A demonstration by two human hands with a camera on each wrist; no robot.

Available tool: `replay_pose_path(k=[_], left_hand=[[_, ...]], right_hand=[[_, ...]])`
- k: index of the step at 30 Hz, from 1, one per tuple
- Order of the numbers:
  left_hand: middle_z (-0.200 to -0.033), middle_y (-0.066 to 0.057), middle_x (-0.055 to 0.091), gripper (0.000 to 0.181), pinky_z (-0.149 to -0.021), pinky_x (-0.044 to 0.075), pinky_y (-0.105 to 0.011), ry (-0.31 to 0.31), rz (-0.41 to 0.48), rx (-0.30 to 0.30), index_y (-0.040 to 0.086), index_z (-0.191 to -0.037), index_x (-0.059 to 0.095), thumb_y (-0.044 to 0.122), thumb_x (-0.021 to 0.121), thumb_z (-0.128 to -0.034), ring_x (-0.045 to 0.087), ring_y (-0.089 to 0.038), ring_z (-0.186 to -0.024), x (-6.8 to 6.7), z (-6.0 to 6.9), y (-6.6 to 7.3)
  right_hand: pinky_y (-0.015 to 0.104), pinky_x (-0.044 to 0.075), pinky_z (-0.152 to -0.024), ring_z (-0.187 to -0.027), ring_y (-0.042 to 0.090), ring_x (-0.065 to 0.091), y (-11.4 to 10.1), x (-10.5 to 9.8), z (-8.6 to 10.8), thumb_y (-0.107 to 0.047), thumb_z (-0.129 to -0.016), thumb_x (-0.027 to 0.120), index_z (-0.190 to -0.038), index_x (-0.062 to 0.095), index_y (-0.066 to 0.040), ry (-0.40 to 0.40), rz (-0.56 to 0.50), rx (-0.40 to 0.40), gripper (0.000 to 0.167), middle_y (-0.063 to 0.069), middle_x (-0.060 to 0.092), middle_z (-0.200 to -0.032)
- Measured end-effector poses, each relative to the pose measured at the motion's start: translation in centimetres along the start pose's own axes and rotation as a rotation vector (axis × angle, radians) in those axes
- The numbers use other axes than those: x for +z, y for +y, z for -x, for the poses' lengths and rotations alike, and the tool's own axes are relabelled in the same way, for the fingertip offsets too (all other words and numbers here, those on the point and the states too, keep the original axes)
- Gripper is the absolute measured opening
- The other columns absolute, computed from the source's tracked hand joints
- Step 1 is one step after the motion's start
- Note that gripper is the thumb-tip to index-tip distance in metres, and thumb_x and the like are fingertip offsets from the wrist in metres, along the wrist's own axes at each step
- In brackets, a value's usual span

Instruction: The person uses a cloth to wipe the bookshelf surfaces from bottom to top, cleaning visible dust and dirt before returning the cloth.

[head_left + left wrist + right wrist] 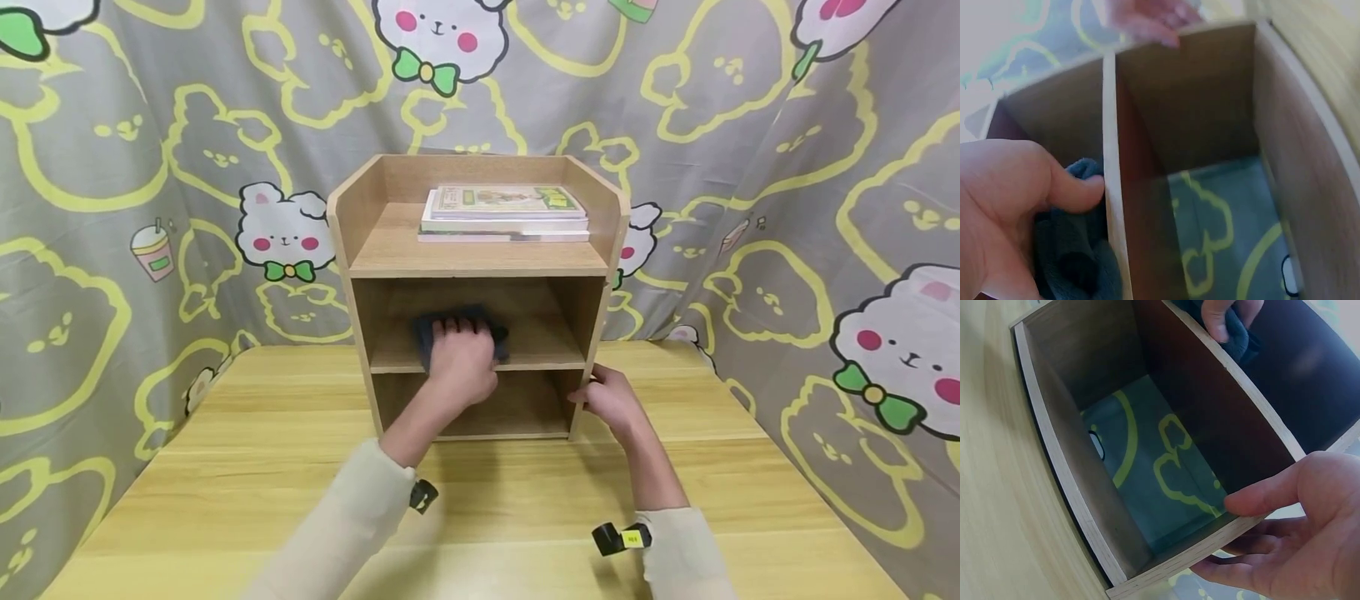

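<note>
A small wooden shelf unit [480, 273] stands on the table. On its middle shelf [543, 337] lies a dark blue cloth [422, 333], bunched under my left hand [463, 358]. In the left wrist view the thumb of that hand [1016, 206] presses the folds of the cloth [1079, 250] beside the shelf board's front edge. My right hand [611, 396] grips the right side panel low down. From the right wrist view, its thumb lies inside the lower compartment and its fingers are behind the panel [1210, 540].
Several books [502, 215] lie stacked on the unit's top shelf. The wooden table [285, 467] spreads around the unit. A grey curtain [712, 150] with yellow outlines and cartoon rabbits hangs behind and at both sides.
</note>
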State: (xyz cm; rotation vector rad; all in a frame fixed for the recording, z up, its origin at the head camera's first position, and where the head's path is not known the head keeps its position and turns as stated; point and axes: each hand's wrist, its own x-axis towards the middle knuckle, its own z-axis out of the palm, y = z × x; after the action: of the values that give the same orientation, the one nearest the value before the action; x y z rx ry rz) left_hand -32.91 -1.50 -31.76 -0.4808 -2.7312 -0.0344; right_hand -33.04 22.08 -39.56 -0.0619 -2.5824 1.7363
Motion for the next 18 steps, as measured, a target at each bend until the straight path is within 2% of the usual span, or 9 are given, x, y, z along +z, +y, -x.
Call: replay_pose_path(k=[3,6,13,15,18], left_hand=[[-0.136,-0.023,0.06,0.06,-0.112,0.035,-0.056,-0.027,-0.002,0.034,-0.002,-0.14,0.055,0.041,0.062,-0.0983,0.052,-0.042,-0.129,0.2,0.6,0.4],[-0.144,-0.021,0.056,0.064,-0.116,0.031,-0.054,-0.019,-0.014,0.043,0.0,-0.145,0.05,0.044,0.058,-0.1003,0.047,-0.039,-0.137,0.3,0.9,0.6],[-0.14,-0.019,0.059,0.061,-0.114,0.035,-0.053,0.073,-0.01,0.066,0.0,-0.141,0.055,0.042,0.065,-0.0971,0.051,-0.038,-0.132,1.1,1.2,0.5],[-0.136,-0.017,0.062,0.059,-0.112,0.037,-0.052,0.114,0.028,0.062,0.001,-0.137,0.058,0.042,0.068,-0.0953,0.054,-0.036,-0.13,1.4,1.2,0.4],[-0.131,-0.012,0.066,0.053,-0.113,0.037,-0.049,0.183,0.137,0.049,0.004,-0.132,0.064,0.037,0.074,-0.0916,0.056,-0.032,-0.128,1.9,1.3,0.0]], right_hand=[[0.039,0.054,-0.091,-0.098,0.019,0.061,-0.2,0.2,-0.1,-0.001,-0.084,0.065,-0.135,0.056,0.006,-0.008,0.002,-0.001,0.053,0.013,0.067,-0.106],[0.04,0.053,-0.094,-0.104,0.021,0.062,-0.1,0.1,-0.1,-0.001,-0.085,0.064,-0.136,0.056,0.006,-0.006,-0.01,0.004,0.053,0.016,0.067,-0.113],[0.037,0.053,-0.09,-0.098,0.019,0.061,0.2,0.0,0.0,0.0,-0.083,0.065,-0.136,0.056,0.007,0.0,-0.006,0.007,0.054,0.015,0.067,-0.11],[0.037,0.053,-0.089,-0.096,0.019,0.061,0.2,0.0,0.0,0.0,-0.083,0.065,-0.135,0.057,0.006,0.007,-0.006,0.007,0.053,0.016,0.067,-0.111],[0.039,0.053,-0.09,-0.098,0.02,0.061,0.1,0.1,0.1,0.0,-0.083,0.066,-0.136,0.057,0.006,0.011,-0.012,0.001,0.054,0.018,0.067,-0.115]])
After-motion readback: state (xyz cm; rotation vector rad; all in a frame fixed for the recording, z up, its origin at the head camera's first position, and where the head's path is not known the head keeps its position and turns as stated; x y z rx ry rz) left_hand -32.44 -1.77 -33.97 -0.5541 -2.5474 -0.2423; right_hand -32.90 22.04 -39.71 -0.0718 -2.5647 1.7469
